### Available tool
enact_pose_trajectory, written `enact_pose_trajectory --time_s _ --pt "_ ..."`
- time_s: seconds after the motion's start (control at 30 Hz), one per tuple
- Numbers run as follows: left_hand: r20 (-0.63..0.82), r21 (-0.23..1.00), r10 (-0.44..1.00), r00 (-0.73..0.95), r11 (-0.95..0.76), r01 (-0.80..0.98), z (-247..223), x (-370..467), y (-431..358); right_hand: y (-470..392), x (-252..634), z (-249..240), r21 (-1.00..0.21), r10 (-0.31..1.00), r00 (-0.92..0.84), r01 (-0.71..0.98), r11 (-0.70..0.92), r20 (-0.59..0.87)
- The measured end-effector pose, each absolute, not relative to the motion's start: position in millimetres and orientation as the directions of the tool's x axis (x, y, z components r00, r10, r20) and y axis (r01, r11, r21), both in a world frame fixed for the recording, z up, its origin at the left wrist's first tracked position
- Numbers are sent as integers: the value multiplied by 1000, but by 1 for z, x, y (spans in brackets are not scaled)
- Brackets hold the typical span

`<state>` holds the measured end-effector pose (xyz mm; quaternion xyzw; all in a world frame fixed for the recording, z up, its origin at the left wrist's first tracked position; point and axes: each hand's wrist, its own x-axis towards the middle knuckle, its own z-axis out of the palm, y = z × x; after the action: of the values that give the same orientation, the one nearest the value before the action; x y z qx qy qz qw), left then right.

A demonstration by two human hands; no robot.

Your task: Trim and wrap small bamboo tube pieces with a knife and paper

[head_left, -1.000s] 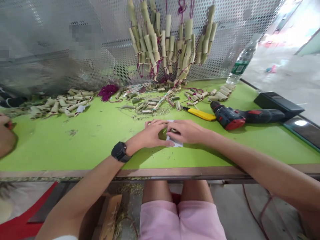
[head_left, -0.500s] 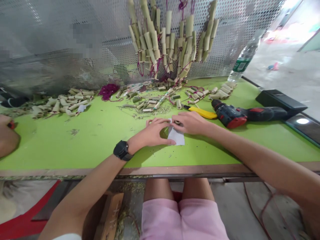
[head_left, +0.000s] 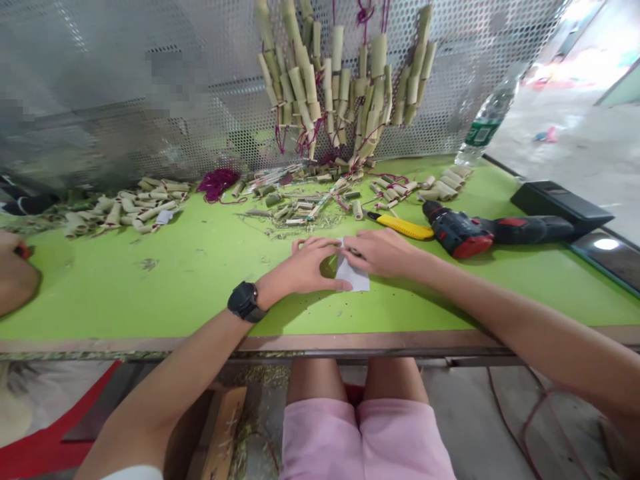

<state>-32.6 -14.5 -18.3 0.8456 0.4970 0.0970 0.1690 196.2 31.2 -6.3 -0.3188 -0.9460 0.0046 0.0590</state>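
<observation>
A small piece of white paper (head_left: pixel 353 275) lies on the green tabletop in front of me. My left hand (head_left: pixel 313 267) presses it down, thumb on its near edge and fingers at its far edge, spread apart. Over the paper's upper right part, my right hand (head_left: pixel 383 252) is closed around a short bamboo tube (head_left: pixel 355 253). Only the tube's end shows between the fingers. The underside of the paper is hidden.
Beyond my hands lie a yellow utility knife (head_left: pixel 405 227), a cordless drill (head_left: pixel 460 230) and cut bamboo pieces (head_left: pixel 300 213). Strung bamboo tubes (head_left: pixel 345 87) hang behind. Purple cord (head_left: pixel 218 183), a bamboo pile (head_left: pixel 125 203), a water bottle (head_left: pixel 481 130) and another person's hand (head_left: pixel 15 273) flank this.
My right hand has shifted slightly down and toward me over the paper, with the bamboo tube in its fingers. My left hand stays where it was.
</observation>
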Motion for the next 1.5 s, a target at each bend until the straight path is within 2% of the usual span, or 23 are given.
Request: enact_pose_trajectory --time_s 0.1,0.23,0.3,0.47,0.63,0.7,0.8,0.83,0.93,1.0,1.17,1.3,1.37,1.5 --pt "24 394 863 504 -471 789 -19 -33 -14 29 196 -8 -80 514 -846 508 858 143" --pt "-21 379 888 460 -419 825 -17 -31 -15 40 200 -7 5 666 -739 670 743 96" --pt "-31 379 889 456 -412 829 -16 -31 -15 40 200 -6 18 686 -722 690 724 91" --pt "6 401 869 495 -455 795 -17 -32 -15 31 197 -7 -63 555 -828 552 832 74" --pt "-20 379 886 462 -421 824 -16 -30 -16 40 202 -1 38 723 -689 724 688 51" --pt "-9 376 881 473 -435 818 -15 -29 -17 36 199 -1 15 692 -720 694 720 54" --pt "13 380 870 492 -460 803 -15 -30 -17 30 194 -4 -54 575 -816 573 818 52" --pt "16 379 873 487 -456 805 -15 -30 -17 31 193 -4 -55 578 -815 575 816 52" --pt "-4 373 891 454 -420 827 -16 -29 -16 39 195 -5 5 690 -721 692 722 65" --pt "-15 371 893 451 -413 831 -16 -29 -16 41 197 -5 33 721 -690 724 689 68" --pt "11 378 876 482 -450 809 -14 -30 -16 32 195 -8 -29 571 -817 571 821 79" --pt "-14 380 894 447 -409 830 -12 -28 -17 40 198 -8 38 688 -721 692 721 81" --pt "-17 378 894 448 -409 831 -12 -28 -17 40 199 -9 34 697 -712 701 712 85" --pt "-7 381 880 474 -436 815 -12 -28 -17 38 199 -12 -69 558 -822 553 830 116"
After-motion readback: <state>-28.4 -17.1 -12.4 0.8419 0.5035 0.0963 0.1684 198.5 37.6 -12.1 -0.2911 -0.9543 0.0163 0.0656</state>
